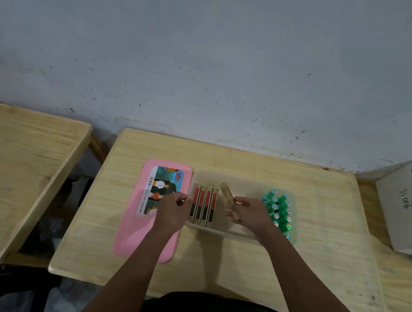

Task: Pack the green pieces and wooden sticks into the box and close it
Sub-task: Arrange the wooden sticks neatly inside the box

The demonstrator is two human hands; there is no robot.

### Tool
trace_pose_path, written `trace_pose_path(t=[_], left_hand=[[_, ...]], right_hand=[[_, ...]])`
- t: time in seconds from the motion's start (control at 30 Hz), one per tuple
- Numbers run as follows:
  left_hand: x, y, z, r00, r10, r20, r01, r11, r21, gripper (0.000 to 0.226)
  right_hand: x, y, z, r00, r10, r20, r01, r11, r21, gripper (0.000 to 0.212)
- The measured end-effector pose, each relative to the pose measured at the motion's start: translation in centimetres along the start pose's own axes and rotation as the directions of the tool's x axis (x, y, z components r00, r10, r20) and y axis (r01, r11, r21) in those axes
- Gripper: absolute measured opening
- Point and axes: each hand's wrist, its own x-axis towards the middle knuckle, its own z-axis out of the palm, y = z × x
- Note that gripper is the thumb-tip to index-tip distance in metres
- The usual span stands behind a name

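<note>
A translucent box sits in the middle of the wooden table. Several wooden sticks with red and black faces lie side by side in its left part. Several green pieces stand packed in its right end. My right hand hovers over the box's middle, shut on one wooden stick that tilts up to the left. My left hand rests at the box's left rim with fingers curled; whether it grips the rim is unclear. The pink lid lies flat left of the box.
A second wooden table stands to the left across a dark gap. A grey box marked JS006 sits at the far right. A white wall runs behind the tables.
</note>
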Motion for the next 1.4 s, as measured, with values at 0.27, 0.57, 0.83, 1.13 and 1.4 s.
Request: trace_pose_path(t=[0.27, 0.57, 0.83, 1.13, 1.4], left_hand=[[0.2, -0.4, -0.2, 1.0, -0.006, -0.03, 0.006, 1.0, 0.01, 0.022], [0.0, -0.2, 0.2, 1.0, 0.004, -0.009, -0.004, 1.0, 0.01, 0.022], [-0.3, 0.2, 0.1, 1.0, -0.007, -0.006, 0.007, 1.0, 0.002, 0.021], [-0.7, 0.7, 0.1, 1.0, -0.02, -0.01, 0.02, 1.0, 0.001, 0.022], [-1.5, -1.9, -0.7, 0.952, -0.087, -0.294, 0.119, 0.988, 0.093, 0.058]], right_hand=[[0.9, 0.5, 1.3, 0.992, -0.116, -0.051, 0.085, 0.907, -0.412, 0.016], [1.4, 1.2, 3.1, 0.997, -0.081, -0.006, 0.059, 0.776, -0.628, 0.029], [2.0, 1.5, 2.6, 0.998, -0.059, 0.029, 0.064, 0.78, -0.623, 0.033], [2.0, 1.4, 1.7, 0.99, -0.097, 0.097, 0.137, 0.752, -0.644, 0.033], [-1.7, -1.1, 1.3, 0.911, -0.192, 0.365, 0.384, 0.719, -0.579, 0.033]])
